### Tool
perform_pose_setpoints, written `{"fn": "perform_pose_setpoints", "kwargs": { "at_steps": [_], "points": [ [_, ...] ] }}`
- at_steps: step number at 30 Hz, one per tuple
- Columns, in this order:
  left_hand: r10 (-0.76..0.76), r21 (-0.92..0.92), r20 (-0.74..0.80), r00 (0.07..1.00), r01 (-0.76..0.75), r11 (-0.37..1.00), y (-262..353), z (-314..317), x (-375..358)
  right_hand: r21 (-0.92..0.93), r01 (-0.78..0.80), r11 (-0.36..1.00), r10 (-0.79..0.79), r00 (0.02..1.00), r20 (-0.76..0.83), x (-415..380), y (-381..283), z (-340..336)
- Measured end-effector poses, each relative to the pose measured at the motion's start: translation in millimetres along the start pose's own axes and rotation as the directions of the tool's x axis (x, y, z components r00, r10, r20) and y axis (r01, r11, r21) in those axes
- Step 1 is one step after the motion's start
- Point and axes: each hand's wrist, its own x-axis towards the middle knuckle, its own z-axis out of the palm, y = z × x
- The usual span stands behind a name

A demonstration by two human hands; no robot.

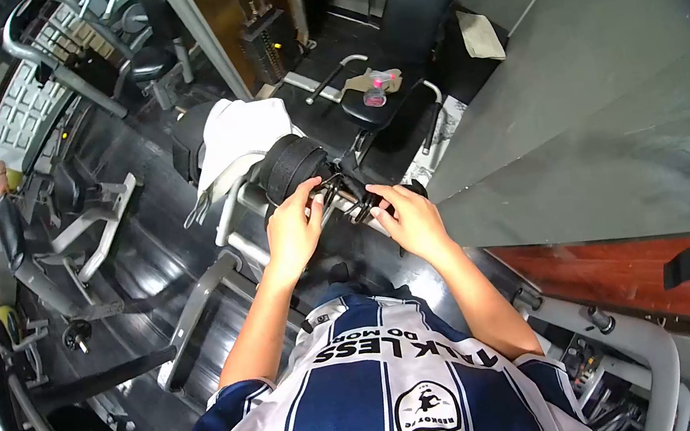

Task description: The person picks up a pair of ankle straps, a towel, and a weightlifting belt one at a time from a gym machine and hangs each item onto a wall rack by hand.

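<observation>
My left hand (296,226) and my right hand (409,219) are in front of my body, fingers bent and closed on a small black thing with shiny metal parts (347,194). The left fingertips pinch its left end and the right fingers grip its right end; its exact kind I cannot tell. Just beyond my left hand is a thick, round black roll (294,165), overlapping the held thing in this view. A white towel (242,137) lies draped over a light metal frame beside the roll.
Ahead stands a black-padded machine seat (373,107), with a clear and pink item (380,88) and a tan cloth on it. A weight stack (271,45) is behind it. Gym machines (77,231) fill the left. A grey panel (593,131) rises on the right.
</observation>
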Motion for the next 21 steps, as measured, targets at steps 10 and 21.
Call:
{"fn": "perform_pose_setpoints", "kwargs": {
  "at_steps": [10,21],
  "points": [
    [0.017,0.153,0.156,0.988,-0.041,0.987,10.4,-13.4,25.3,-0.029,0.008,1.0,-0.012,0.99,-0.143,-11.8,-8.8,24.8],
    [0.106,0.088,0.455,0.884,-0.163,0.983,13.1,-30.6,47.7,0.158,-0.045,0.986,0.088,0.958,-0.273,-14.1,7.3,51.2]
  ]
}}
